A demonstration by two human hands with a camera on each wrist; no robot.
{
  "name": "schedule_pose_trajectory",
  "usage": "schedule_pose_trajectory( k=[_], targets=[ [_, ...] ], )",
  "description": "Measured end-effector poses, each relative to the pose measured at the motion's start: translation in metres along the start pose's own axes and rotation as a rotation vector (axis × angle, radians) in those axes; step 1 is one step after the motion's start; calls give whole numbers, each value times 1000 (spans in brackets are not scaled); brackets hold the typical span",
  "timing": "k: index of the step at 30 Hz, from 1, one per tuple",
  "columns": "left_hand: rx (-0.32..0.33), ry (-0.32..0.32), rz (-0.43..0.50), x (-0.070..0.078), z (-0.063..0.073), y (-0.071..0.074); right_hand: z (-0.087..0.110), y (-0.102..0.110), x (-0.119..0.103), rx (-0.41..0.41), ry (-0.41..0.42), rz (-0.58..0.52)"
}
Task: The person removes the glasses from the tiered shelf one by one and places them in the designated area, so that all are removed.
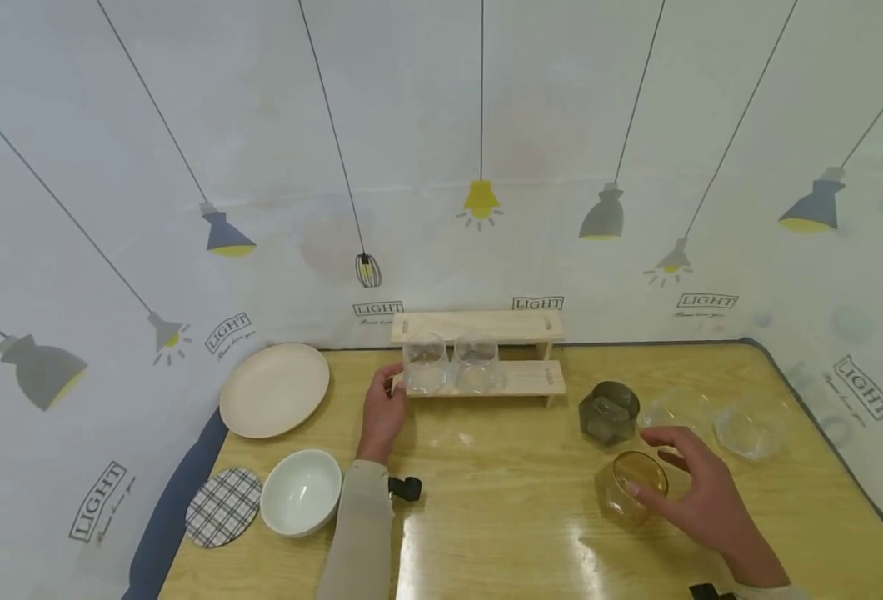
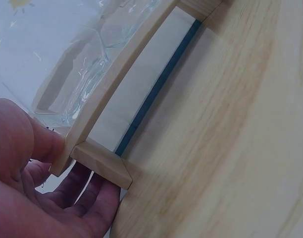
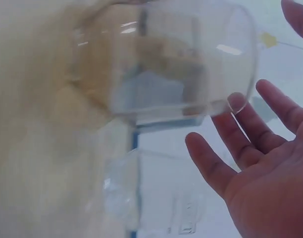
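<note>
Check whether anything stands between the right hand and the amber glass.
Nothing visible does: in the head view, the right hand overlaps the amber glass. The dark glass stands just beyond the amber one, farther from the person, not between them.

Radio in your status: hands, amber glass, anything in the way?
Left hand grips left end of wooden rack. Right hand spread at amber glass, contact unclear. Dark glass close beyond it, possibly in the way.

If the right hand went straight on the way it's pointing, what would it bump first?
Probably the amber glass, which shows between the thumb and fingers of the right hand. Depth is unclear, so they may already be touching.
</note>
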State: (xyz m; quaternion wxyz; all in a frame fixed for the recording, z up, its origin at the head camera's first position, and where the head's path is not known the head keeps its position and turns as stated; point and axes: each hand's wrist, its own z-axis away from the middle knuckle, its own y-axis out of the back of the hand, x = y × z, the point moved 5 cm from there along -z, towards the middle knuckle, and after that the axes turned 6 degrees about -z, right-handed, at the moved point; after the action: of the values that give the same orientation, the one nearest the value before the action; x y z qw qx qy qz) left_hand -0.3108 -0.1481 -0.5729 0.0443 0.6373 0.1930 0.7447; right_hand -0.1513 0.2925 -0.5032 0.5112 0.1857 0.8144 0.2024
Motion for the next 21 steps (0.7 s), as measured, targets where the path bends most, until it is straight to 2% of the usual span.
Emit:
schedule_pose_trajectory(
  k=[6,10,16,21],
  targets=[
    [-4,4,21,2,-2,-3,-22,-5,-24,11,31,-39],
    [-8,-16,4,2,-3,-4,-36,-18,-38,17,55,-40],
    [1,-14,9,3,-2,-2,-56,-39,-39,18,-9,13],
    [4,-18,8,1,0,0,-71,-55,-41,32,-42,-22]
  ],
)
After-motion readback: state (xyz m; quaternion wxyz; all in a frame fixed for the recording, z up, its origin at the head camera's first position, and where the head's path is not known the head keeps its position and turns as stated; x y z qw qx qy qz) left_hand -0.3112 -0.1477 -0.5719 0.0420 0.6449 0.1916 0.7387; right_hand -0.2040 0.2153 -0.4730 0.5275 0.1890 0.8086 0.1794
